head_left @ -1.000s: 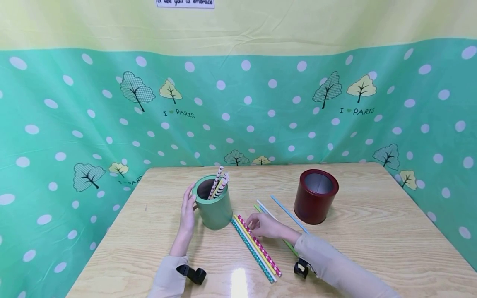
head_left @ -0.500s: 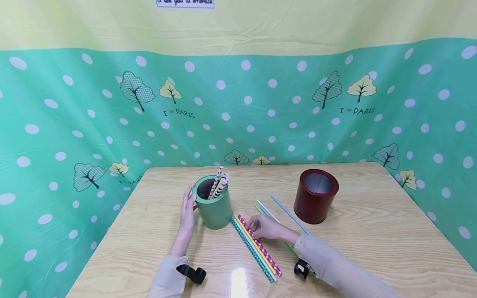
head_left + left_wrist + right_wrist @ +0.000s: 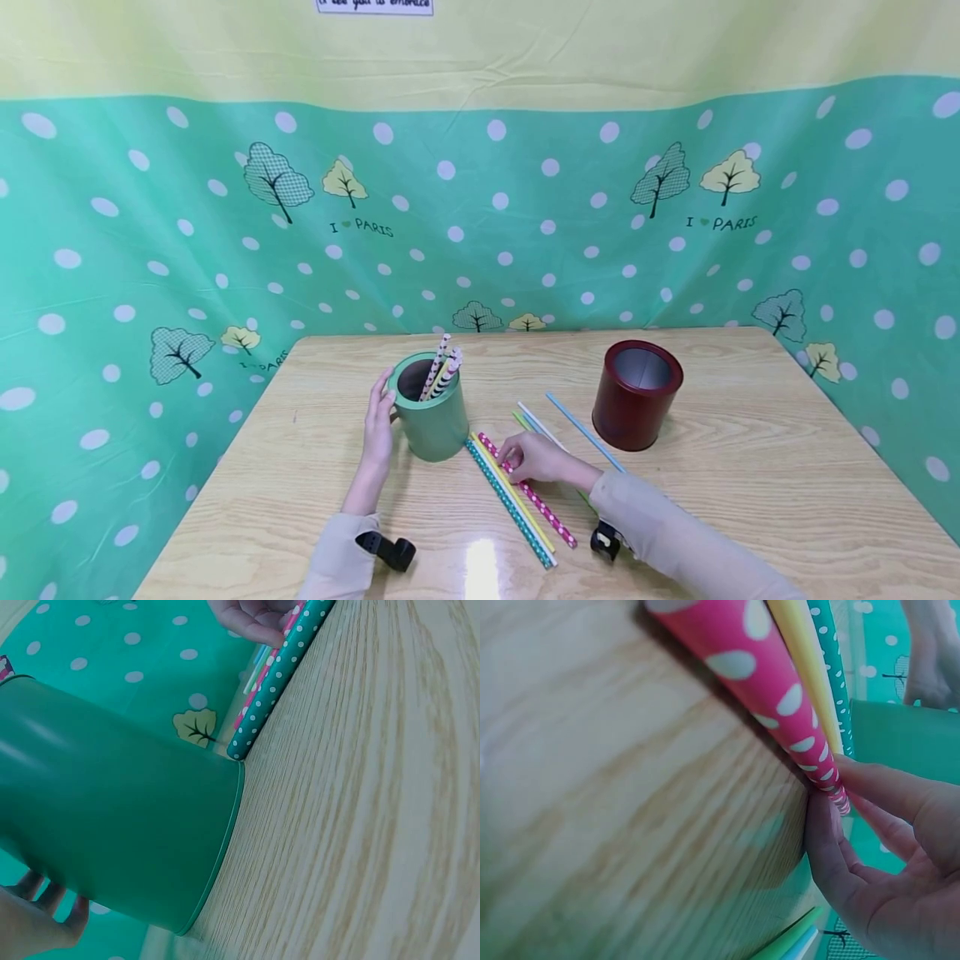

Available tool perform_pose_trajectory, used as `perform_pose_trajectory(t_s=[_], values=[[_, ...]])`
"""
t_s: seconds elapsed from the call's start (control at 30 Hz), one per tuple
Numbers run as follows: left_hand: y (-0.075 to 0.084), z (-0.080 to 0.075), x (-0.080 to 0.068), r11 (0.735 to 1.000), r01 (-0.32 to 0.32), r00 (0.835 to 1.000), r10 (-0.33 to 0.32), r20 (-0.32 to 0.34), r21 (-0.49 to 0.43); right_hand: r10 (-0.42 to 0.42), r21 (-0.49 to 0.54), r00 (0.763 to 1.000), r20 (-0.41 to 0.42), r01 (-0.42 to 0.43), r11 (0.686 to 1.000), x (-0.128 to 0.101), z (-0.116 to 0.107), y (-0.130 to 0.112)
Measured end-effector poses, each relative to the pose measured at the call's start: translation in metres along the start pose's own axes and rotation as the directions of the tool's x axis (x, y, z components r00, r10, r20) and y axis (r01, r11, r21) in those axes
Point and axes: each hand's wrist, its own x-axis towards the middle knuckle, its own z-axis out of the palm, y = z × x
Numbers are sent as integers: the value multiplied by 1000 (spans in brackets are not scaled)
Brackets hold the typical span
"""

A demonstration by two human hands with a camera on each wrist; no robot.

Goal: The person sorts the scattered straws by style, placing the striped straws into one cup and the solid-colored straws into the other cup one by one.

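My left hand [image 3: 377,429] holds the left side of a green can [image 3: 435,433], fingers up at its rim; in the left wrist view its fingertips touch the can wall. Several patterned paper straws [image 3: 446,373] lean inside this can. To the right, my right hand [image 3: 536,457] pinches a pink straw with white dots [image 3: 552,517] between thumb and fingers, low over the table. In the right wrist view the pink straw [image 3: 780,690] runs beside a yellow straw [image 3: 804,656] and a teal dotted straw [image 3: 834,664]. A white straw lies between those two on the table.
A dark red can [image 3: 630,417] stands open-topped at the right. Between it and my right hand lie a blue straw [image 3: 581,430], a white straw [image 3: 540,425] and a green one, partly hidden by that hand. A dotted curtain [image 3: 495,250] hangs behind the wooden table [image 3: 750,467].
The near end of the pink straw has swung right, away from the yellow straw. My right hand has shifted very slightly; my left hand stays on the green can.
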Motion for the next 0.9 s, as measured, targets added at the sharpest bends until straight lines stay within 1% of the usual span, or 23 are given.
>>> perform_pose_trajectory(t_s=[0.03,0.17,0.33,0.43,0.5,0.63,0.77,0.9], values=[[-3,-1,1,1000,-3,1000,3,-2,4,3,-7,1000,-1,-3,1000,0,0,0],[-3,0,2,1000,-2,1000,2,-11,-3,7,-34,1000,-11,-8,999,-1,0,-3],[8,2,-2,1000,18,1000,-18,-8,-10,17,-61,999,-29,-19,998,-4,1,-6],[16,4,-6,1000,18,1000,-18,-4,-8,33,-59,999,-37,-35,998,-5,2,-7],[18,4,-7,1000,14,1000,-14,-2,-12,45,-53,998,-38,-47,997,-5,1,-7],[11,2,-4,1000,18,1000,-19,-1,-23,56,-14,998,-31,-57,998,-6,0,-5],[0,-1,0,1000,12,1000,-13,-2,-14,70,77,997,-12,-69,995,-7,-4,-2],[-4,-1,1,1000,3,1000,-3,-3,-1,89,136,996,-5,-87,987,-10,-7,0]])
